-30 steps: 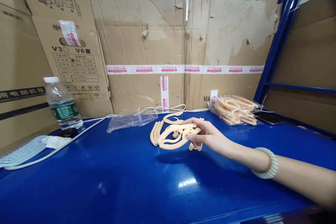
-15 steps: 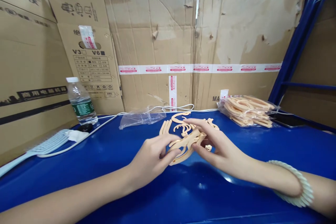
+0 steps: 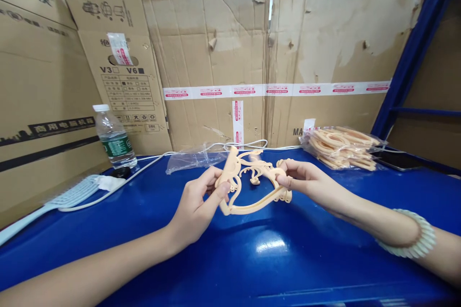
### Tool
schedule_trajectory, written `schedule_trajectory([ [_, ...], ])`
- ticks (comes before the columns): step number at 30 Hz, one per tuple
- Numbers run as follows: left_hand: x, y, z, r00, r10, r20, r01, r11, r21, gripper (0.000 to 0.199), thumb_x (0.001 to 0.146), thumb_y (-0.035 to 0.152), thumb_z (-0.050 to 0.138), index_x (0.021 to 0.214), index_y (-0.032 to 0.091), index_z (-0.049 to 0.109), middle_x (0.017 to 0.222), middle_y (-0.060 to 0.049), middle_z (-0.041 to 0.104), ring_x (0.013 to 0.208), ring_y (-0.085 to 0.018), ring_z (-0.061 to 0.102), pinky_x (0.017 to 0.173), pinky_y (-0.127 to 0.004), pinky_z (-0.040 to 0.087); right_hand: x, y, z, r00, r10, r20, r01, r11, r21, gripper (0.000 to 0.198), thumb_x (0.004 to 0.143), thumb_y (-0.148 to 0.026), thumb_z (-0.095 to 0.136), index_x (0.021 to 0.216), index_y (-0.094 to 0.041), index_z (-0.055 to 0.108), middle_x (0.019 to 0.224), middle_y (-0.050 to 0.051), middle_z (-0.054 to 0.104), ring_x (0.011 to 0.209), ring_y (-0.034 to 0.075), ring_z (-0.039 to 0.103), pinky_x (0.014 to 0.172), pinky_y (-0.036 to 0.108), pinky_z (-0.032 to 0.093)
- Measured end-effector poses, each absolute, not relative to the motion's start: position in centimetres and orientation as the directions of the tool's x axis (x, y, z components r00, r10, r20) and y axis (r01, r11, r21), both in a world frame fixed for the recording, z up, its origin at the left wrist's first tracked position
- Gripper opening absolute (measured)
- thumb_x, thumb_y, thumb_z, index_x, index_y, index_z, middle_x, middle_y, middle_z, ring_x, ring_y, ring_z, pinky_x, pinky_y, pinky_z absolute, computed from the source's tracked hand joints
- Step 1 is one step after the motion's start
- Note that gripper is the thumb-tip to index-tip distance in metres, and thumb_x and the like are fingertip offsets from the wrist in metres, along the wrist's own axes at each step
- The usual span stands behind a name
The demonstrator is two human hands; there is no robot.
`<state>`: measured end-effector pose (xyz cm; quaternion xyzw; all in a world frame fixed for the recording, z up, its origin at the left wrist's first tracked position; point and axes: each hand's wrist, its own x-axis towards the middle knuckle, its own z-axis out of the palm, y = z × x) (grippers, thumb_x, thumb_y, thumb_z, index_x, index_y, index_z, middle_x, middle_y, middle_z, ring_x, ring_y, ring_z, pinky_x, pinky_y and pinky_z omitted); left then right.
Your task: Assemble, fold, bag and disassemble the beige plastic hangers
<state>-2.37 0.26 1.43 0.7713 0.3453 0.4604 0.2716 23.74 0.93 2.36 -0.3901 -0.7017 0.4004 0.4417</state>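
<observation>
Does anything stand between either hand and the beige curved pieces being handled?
Nothing visible does: the left hand and right hand both grip the beige curved pieces directly. Loose beige parts lie beyond them on the blue table, not in between.

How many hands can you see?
2. The left hand grips the left side of the held beige parts; the right hand grips their right side, with a bracelet on that wrist.
</observation>
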Motion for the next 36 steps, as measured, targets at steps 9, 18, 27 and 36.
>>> schedule_trajectory([
  [9, -1.7, 0.0, 1.0, 0.649, 0.727, 0.223, 0.167, -0.422, 0.891, 0.026, 0.085, 0.042, 0.059, 0.083, 0.018, 0.051, 0.105, -0.007, 0.059, 0.081, -0.016, 0.056, 0.071, -0.028, 0.042, 22.1, 0.4, 1.0, -0.357, 0.897, 0.262, -0.035, 0.267, -0.963, 0.026, 0.070, -0.033, 0.083, 0.084, -0.016, 0.068, 0.082, 0.004, 0.068, 0.069, 0.016, 0.068, 0.063, 0.026, 0.057],
  [18, -0.7, -0.1, 0.3, 0.668, 0.744, 0.023, 0.189, -0.200, 0.961, 0.026, 0.085, 0.039, 0.059, 0.099, 0.016, 0.059, 0.084, -0.003, 0.064, 0.073, -0.015, 0.058, 0.065, -0.025, 0.041, 21.0, -0.6, -0.1, -0.446, 0.711, 0.544, 0.084, 0.638, -0.766, 0.010, 0.086, -0.027, 0.069, 0.092, -0.020, 0.074, 0.082, 0.004, 0.067, 0.066, 0.015, 0.066, 0.060, 0.027, 0.057],
  [27, -0.8, -0.5, 0.7, 0.707, 0.660, 0.254, 0.366, -0.648, 0.668, 0.029, 0.097, 0.026, 0.039, 0.096, 0.016, 0.065, 0.075, -0.001, 0.061, 0.067, -0.014, 0.052, 0.063, -0.024, 0.038, 21.7, -1.1, 0.2, -0.657, 0.360, 0.663, 0.316, 0.929, -0.192, 0.025, 0.101, -0.018, 0.042, 0.106, -0.020, 0.067, 0.094, 0.007, 0.068, 0.082, 0.017, 0.066, 0.070, 0.028, 0.054],
  [36, -0.5, -0.4, 0.4, 0.748, 0.533, 0.395, 0.371, -0.830, 0.417, 0.031, 0.099, 0.020, 0.033, 0.094, 0.014, 0.063, 0.073, -0.004, 0.062, 0.064, -0.015, 0.054, 0.063, -0.025, 0.040, 22.0, -1.0, 0.9, -0.811, 0.015, 0.584, 0.297, 0.871, 0.390, 0.023, 0.098, -0.010, 0.045, 0.105, -0.016, 0.066, 0.085, 0.008, 0.070, 0.073, 0.019, 0.065, 0.059, 0.030, 0.053],
])
